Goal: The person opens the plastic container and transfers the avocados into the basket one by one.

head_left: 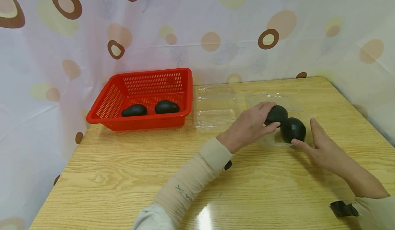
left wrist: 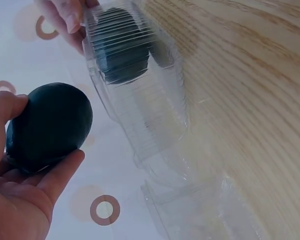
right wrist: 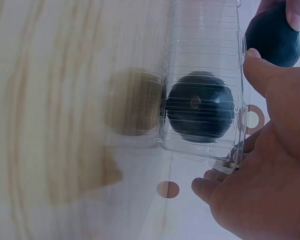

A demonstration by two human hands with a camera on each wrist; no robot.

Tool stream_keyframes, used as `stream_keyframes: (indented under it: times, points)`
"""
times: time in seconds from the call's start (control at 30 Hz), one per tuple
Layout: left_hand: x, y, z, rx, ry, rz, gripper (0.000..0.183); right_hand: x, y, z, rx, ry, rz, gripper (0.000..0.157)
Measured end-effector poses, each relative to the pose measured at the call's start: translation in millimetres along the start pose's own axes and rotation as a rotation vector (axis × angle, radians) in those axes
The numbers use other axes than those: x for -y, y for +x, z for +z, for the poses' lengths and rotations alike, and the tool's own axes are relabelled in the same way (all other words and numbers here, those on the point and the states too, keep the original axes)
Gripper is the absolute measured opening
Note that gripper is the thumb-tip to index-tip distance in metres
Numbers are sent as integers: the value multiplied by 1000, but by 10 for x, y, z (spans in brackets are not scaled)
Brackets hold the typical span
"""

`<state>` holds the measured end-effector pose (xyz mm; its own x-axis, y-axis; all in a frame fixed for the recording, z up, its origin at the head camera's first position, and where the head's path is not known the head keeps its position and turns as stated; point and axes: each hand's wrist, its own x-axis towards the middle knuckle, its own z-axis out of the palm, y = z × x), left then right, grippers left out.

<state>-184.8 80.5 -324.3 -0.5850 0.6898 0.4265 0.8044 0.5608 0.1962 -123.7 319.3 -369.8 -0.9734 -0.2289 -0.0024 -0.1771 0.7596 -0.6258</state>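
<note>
My left hand (head_left: 251, 123) holds a dark green avocado (head_left: 276, 115) between thumb and fingers, above a clear plastic box (head_left: 268, 98). A second avocado (head_left: 293, 130) lies in the right end of that box; the right wrist view shows this avocado (right wrist: 201, 107) through the ribbed wall. My right hand (head_left: 324, 151) is spread around the box's near right corner, its thumb at the rim and its fingers along the end. In the left wrist view the held avocado (left wrist: 50, 125) is apart from the box (left wrist: 150, 115).
A red plastic basket (head_left: 143, 123) stands at the back left with two avocados (head_left: 166, 107) in it. Between the basket and the box lies another clear plastic box (head_left: 214, 106). A patterned curtain (head_left: 185, 24) hangs behind the wooden table (head_left: 129, 175).
</note>
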Motion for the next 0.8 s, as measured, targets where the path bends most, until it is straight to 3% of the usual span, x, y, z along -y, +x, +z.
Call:
stream_keyframes:
  times: [0.3, 0.8]
  points:
    - [50, -57, -78, -36, -70, 28, 52, -13, -5, 9, -5, 2, -8, 90]
    - [182, -159, -268, -91, -65, 5, 51, -8, 8, 13, 1, -17, 20, 91]
